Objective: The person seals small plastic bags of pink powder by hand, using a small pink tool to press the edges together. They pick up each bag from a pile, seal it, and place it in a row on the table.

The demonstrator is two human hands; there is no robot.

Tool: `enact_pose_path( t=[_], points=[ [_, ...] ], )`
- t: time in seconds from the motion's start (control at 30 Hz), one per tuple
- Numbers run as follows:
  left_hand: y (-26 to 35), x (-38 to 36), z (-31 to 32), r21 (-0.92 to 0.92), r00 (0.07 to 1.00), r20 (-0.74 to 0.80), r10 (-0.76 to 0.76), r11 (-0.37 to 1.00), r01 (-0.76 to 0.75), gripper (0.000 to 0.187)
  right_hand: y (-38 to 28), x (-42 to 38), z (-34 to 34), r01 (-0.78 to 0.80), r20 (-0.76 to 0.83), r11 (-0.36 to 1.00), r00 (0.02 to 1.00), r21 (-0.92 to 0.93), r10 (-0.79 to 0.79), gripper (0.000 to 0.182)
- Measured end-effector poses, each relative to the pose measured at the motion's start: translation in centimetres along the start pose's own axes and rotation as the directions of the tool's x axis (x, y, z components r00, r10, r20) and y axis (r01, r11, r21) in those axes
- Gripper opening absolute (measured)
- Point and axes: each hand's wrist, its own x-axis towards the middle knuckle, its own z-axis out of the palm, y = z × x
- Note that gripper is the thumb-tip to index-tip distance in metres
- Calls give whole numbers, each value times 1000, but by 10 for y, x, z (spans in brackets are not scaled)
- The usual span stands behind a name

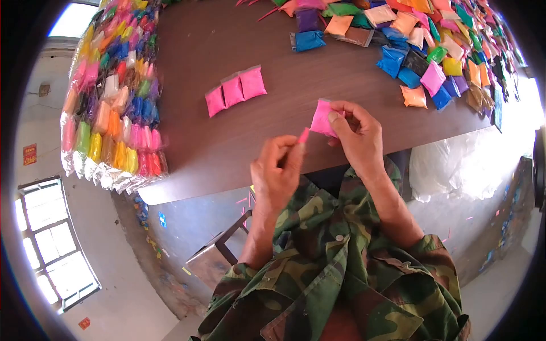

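My right hand [361,133] pinches a pink packet [322,118] by its right side, over the table near its front edge. Just left of it, my left hand [278,165] has thumb and fingers pressed together on a small pink strip [304,135]. The strip's upper end is close to the packet's lower left corner; whether they touch is hard to tell. Three pink packets lie in a slanting row on the brown table: a left one [215,102], a middle one [232,91] and a right one [252,82].
Stacked bags of many-coloured packets [114,113] line the table's left end. A loose heap of coloured packets [421,62] covers the back right. Below the table [216,153] are a dark stool [213,258] and clear plastic [449,165].
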Motion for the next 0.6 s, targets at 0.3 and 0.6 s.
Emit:
enact_pose_path(
  t=[0.3,0.6],
  points=[
    [-12,15,18,409,903,-125,410,851,-330,12,-14,-1,-5,-171,-40,977,983,130,178,29],
    [-14,13,34,400,878,-70,474,820,-411,14,-11,1,-3,-150,-44,984,987,98,155,32]
  ],
)
